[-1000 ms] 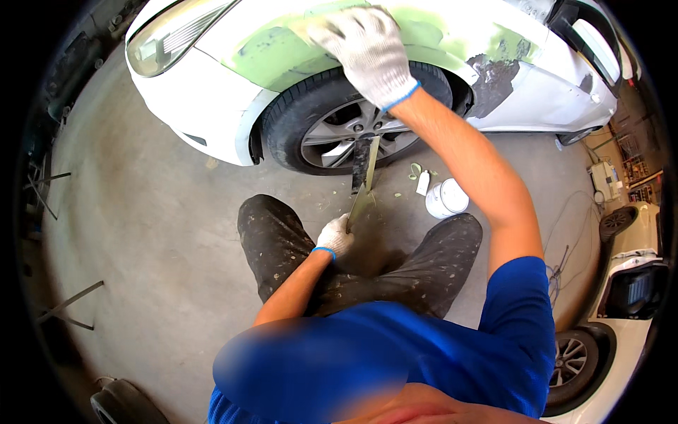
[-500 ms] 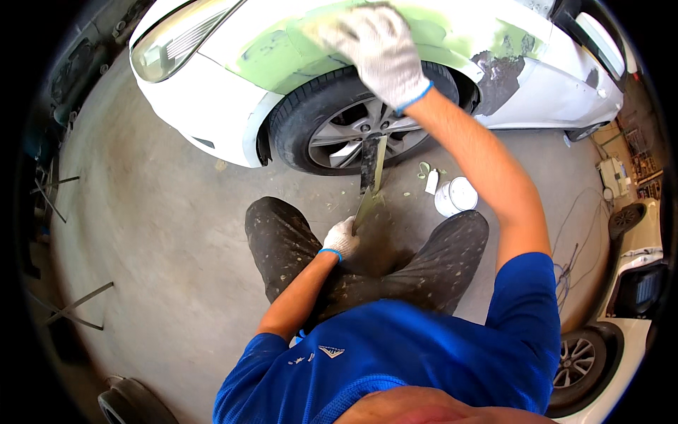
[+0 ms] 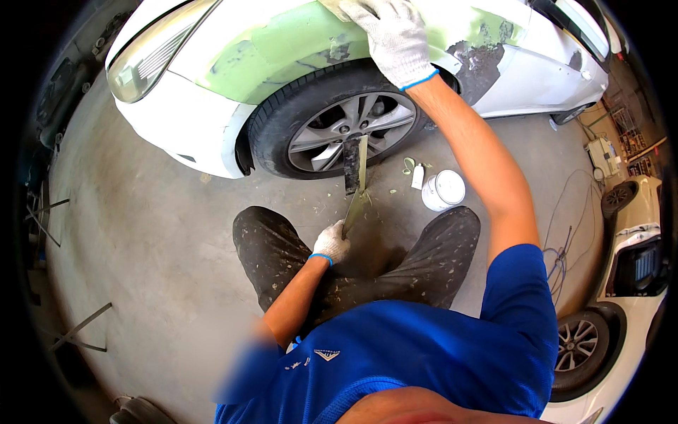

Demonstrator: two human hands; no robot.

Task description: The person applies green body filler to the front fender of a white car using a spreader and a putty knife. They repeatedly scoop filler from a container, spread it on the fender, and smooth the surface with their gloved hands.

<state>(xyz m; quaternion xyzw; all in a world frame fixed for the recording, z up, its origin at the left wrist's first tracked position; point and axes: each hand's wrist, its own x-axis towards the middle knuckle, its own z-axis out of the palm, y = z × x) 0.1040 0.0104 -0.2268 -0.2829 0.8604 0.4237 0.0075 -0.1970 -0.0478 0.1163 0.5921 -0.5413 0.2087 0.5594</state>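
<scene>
My right hand, in a white knit glove with a blue cuff, is up at the white car's front fender. Its fingers are closed on a flat yellowish spreader, partly cut off by the upper edge. Light green filler coats the fender above the wheel arch. Low between my knees, my gloved left hand grips a thin flat plate smeared with green. The plate's upper end meets a dark strip with a pale green edge, in front of the wheel; whether they are joined is unclear.
The front tire stands just ahead of my knees. A white can and a small white tube are on the concrete floor to the right, near green scraps. Cables and another car are farther right; metal stands are left.
My right hand has moved slightly up and right along the fender with the spreader, and is less blurred. My left hand still holds the plate low. The whole view has shifted a little.
</scene>
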